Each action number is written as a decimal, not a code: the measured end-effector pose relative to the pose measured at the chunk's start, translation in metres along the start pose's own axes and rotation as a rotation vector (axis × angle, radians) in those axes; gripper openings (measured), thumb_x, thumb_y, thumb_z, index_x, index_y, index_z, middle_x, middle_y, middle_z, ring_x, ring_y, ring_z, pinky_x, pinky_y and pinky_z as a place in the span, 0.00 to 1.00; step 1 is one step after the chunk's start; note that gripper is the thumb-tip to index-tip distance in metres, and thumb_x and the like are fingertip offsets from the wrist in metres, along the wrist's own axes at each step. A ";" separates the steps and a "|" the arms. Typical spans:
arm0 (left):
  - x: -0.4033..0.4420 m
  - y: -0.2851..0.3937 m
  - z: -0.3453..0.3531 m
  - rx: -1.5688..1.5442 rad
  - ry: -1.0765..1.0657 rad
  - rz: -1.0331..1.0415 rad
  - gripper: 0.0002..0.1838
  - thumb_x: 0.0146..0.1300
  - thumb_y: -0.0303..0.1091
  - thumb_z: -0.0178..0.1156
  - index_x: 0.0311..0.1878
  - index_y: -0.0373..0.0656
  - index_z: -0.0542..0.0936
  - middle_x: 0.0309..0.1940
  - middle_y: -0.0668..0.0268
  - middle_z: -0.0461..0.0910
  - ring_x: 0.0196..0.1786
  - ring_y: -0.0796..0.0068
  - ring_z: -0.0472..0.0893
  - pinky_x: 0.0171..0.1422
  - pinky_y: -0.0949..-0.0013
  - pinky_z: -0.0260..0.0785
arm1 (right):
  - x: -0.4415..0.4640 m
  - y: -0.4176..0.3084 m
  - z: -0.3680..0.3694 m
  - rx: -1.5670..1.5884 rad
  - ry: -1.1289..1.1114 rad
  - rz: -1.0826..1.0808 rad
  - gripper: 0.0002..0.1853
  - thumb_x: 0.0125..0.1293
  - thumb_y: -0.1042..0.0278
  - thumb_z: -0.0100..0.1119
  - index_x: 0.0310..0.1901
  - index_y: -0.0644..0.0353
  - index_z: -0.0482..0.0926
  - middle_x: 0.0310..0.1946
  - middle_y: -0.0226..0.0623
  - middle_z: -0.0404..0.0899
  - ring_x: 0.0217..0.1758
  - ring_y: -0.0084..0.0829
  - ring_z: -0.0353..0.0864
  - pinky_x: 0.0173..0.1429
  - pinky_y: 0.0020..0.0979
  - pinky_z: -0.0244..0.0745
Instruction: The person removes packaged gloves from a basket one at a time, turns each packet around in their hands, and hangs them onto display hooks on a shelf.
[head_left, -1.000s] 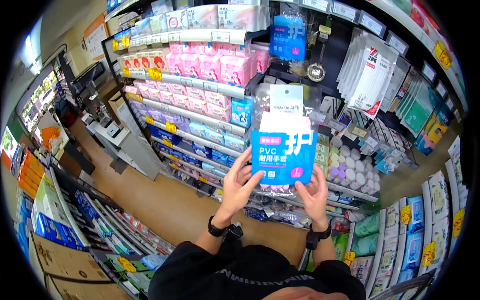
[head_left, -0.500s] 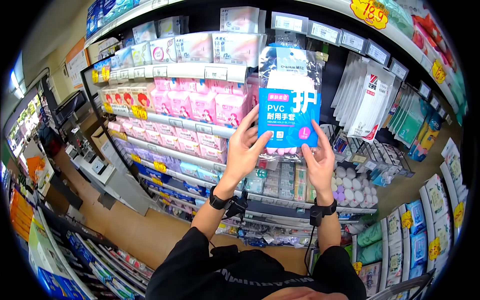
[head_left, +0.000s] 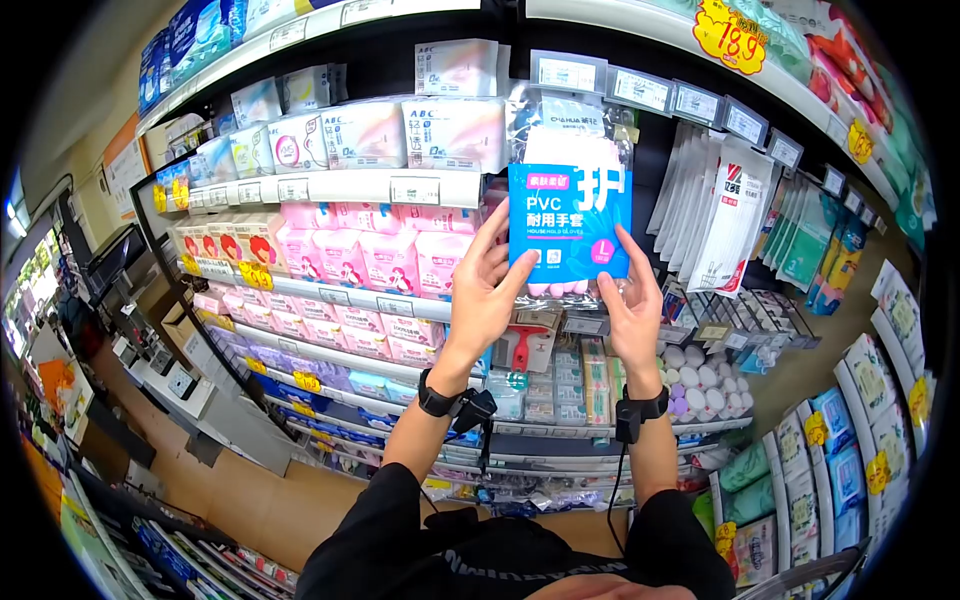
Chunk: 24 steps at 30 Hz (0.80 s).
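Note:
A clear packet of PVC household gloves [head_left: 568, 215] with a blue and white label is held upright in front of the shelves. Its pink glove tips show below the label. My left hand [head_left: 487, 285] grips its left lower edge, thumb on the front. On the right lower edge my right hand [head_left: 632, 305] has its thumb in front and fingers around the side. Behind the packet's top is a row of price tags [head_left: 640, 88]. White hanging packs [head_left: 735, 215] are to its right.
Shelves of ABC pad packs [head_left: 455, 135] and pink packs [head_left: 390, 262] stand to the left. Below are round white lids [head_left: 712, 402] and a red-handled tool [head_left: 522, 347]. Further shelves [head_left: 790, 490] rise at the right; a counter [head_left: 190, 390] stands far left.
The view has shifted slightly, and the packet and both hands appear a little higher and further left. A red-handled tool now shows below the packet. Both hands keep their hold.

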<state>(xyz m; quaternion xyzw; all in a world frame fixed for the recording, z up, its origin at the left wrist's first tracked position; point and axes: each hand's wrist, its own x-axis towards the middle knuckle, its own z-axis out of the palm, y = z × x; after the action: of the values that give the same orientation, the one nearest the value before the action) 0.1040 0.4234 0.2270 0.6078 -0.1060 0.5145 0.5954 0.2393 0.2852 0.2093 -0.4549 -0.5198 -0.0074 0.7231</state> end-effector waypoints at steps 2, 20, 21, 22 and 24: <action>0.004 -0.001 -0.001 0.001 -0.003 -0.004 0.36 0.68 0.16 0.61 0.76 0.31 0.59 0.70 0.51 0.69 0.61 0.70 0.78 0.63 0.70 0.75 | 0.004 -0.003 0.003 -0.024 0.016 -0.018 0.30 0.73 0.82 0.54 0.75 0.67 0.61 0.69 0.43 0.70 0.44 0.16 0.79 0.47 0.22 0.77; 0.014 -0.013 -0.003 0.049 0.024 -0.063 0.35 0.70 0.21 0.61 0.77 0.31 0.58 0.70 0.49 0.69 0.62 0.71 0.78 0.64 0.70 0.74 | 0.026 0.009 0.004 -0.030 0.042 0.005 0.29 0.71 0.82 0.57 0.73 0.68 0.65 0.66 0.44 0.73 0.53 0.20 0.77 0.53 0.22 0.76; 0.013 -0.014 -0.004 0.050 0.025 -0.065 0.35 0.70 0.21 0.61 0.77 0.31 0.58 0.70 0.49 0.69 0.62 0.71 0.78 0.64 0.70 0.74 | 0.028 0.009 0.004 -0.029 0.043 0.008 0.29 0.71 0.82 0.57 0.73 0.68 0.65 0.66 0.44 0.73 0.53 0.20 0.77 0.53 0.22 0.76; 0.012 -0.017 -0.005 0.128 0.026 -0.026 0.35 0.70 0.22 0.61 0.77 0.31 0.58 0.70 0.49 0.69 0.64 0.69 0.77 0.65 0.69 0.73 | 0.031 0.010 0.004 -0.035 0.041 0.022 0.29 0.71 0.82 0.57 0.73 0.69 0.65 0.66 0.45 0.73 0.55 0.22 0.77 0.55 0.23 0.76; 0.010 -0.023 -0.007 0.206 0.025 0.011 0.36 0.70 0.23 0.61 0.77 0.31 0.57 0.70 0.48 0.68 0.65 0.68 0.76 0.67 0.68 0.72 | 0.037 0.014 0.003 -0.041 0.040 0.038 0.29 0.71 0.82 0.57 0.72 0.69 0.66 0.66 0.46 0.72 0.57 0.23 0.76 0.57 0.24 0.75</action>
<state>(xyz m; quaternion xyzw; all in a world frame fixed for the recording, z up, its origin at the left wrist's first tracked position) 0.1226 0.4405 0.2188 0.6587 -0.0481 0.5336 0.5283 0.2614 0.3126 0.2286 -0.4794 -0.4960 -0.0135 0.7239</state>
